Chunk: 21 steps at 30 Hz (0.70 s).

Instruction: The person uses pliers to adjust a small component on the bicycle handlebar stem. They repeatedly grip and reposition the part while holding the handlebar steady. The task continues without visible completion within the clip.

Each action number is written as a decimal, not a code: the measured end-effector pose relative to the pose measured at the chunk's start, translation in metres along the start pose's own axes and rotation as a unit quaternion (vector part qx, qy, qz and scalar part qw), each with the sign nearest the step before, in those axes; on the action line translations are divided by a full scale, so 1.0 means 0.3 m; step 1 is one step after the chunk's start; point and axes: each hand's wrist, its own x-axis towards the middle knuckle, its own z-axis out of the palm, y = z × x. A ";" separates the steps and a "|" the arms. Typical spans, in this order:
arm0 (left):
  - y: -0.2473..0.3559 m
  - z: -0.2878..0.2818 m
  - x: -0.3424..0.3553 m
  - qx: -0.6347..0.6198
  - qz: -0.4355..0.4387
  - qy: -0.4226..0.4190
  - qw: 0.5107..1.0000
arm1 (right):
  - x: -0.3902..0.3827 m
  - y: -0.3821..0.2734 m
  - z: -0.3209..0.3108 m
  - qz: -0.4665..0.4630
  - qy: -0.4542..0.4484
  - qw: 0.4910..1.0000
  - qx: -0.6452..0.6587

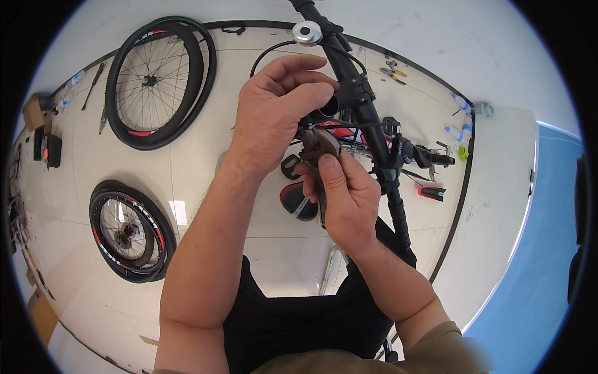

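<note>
My right hand (349,199) is closed round a dark metal wrench-like tool (330,142), its thumb pressed near the rounded head. The tool's handle runs down below the fingers, and the palm hides part of it. Just above, my left hand (274,112) is closed, thumb and curled fingers together beside the open end of a black tube (329,108). Whatever its fingertips pinch, if anything, is hidden. A black bicycle handlebar (372,134) slants past both hands on the right, carrying a silver bell (307,33). Beneath lies the bike's red frame (336,129).
Two stacked tyred wheels (112,93) lie at far left, with another wheel set (98,218) nearer. A black-and-red saddle (298,201) is under my hands. Yellow-handled pliers (393,75), plastic bottles (453,132) and a red-and-black part (431,192) lie right. Cardboard box (32,115) stands far left.
</note>
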 end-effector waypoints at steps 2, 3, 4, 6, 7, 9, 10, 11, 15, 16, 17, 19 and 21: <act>0.000 0.000 -0.001 0.001 -0.001 0.001 1.000 | -0.004 0.002 0.006 -0.030 0.007 0.999 -0.039; 0.000 -0.001 -0.002 0.002 -0.001 0.001 1.000 | -0.006 0.003 0.009 -0.045 0.010 0.997 -0.058; 0.000 -0.002 -0.001 0.003 0.000 0.001 1.000 | -0.008 0.003 0.012 -0.048 0.012 0.997 -0.060; -0.002 -0.004 0.001 0.003 0.001 0.000 1.000 | -0.011 0.005 0.014 -0.054 0.016 0.996 -0.065; -0.002 -0.003 0.002 0.003 0.002 -0.001 1.000 | -0.010 0.003 0.014 -0.048 0.012 0.997 -0.050; 0.001 0.000 0.001 0.000 -0.002 -0.002 1.000 | -0.005 -0.004 0.013 -0.037 0.003 0.999 -0.022; 0.002 0.000 -0.001 0.000 -0.004 -0.002 1.000 | -0.003 -0.006 0.008 -0.020 -0.010 1.000 -0.006; 0.002 0.000 -0.002 -0.001 -0.002 -0.002 1.000 | -0.001 -0.010 -0.002 -0.004 -0.022 1.000 0.009; 0.001 -0.001 -0.002 -0.004 0.000 -0.002 1.000 | -0.002 -0.031 0.006 0.038 -0.020 0.998 0.051; 0.001 -0.002 -0.002 -0.005 -0.001 -0.002 1.000 | -0.002 -0.030 0.004 0.039 -0.022 0.998 0.054; 0.001 -0.001 -0.002 -0.003 -0.002 0.000 1.000 | -0.002 -0.027 0.002 0.039 -0.025 0.997 0.058; 0.004 0.001 -0.002 0.001 -0.004 0.002 1.000 | -0.002 -0.022 0.000 0.046 -0.028 0.996 0.074; 0.002 0.001 0.001 0.003 -0.001 -0.001 1.000 | -0.004 -0.020 -0.001 0.057 -0.028 0.993 0.100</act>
